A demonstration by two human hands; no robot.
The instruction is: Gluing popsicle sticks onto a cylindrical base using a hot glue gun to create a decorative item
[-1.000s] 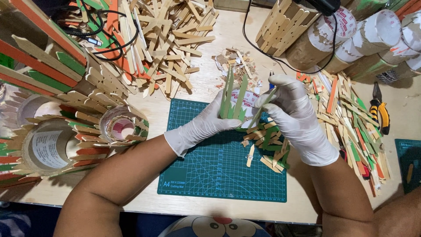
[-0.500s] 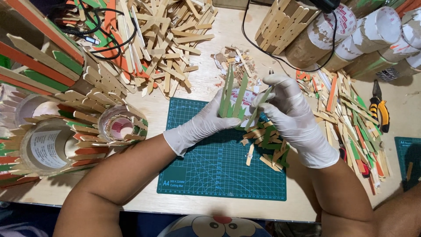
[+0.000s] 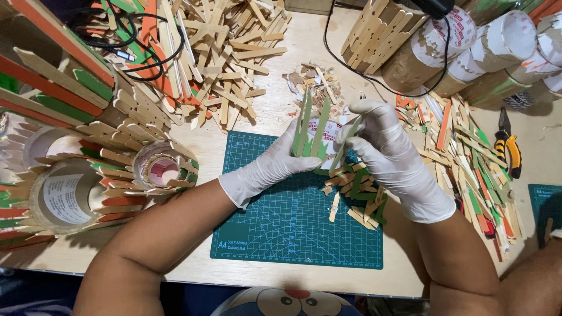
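Over the green cutting mat [image 3: 293, 234], in the head view, both gloved hands meet at a small tube [image 3: 325, 133] partly clad in upright green sticks [image 3: 311, 126]. The left hand [image 3: 270, 169] cups the tube from below and the side, fingers closed round it. The right hand [image 3: 386, 152] pinches 1 more green stick [image 3: 344, 146] and lays it against the tube's wall, just beside the sticks already on.

To do this well, I judge the left hand should keep the tube steady and turned so the bare patch faces the right hand; the new stick wants to sit parallel to its neighbour, edges touching, bases level, then be pressed until it grips.

A heap of loose cut sticks [image 3: 354, 193] lies on the mat under the hands. Bare wooden sticks [image 3: 222, 64] are piled on the tabletop [image 3: 275, 105] beyond, pliers [image 3: 508, 149] lie at the right, and finished stick-clad tubes [image 3: 70, 193] stand at the left.
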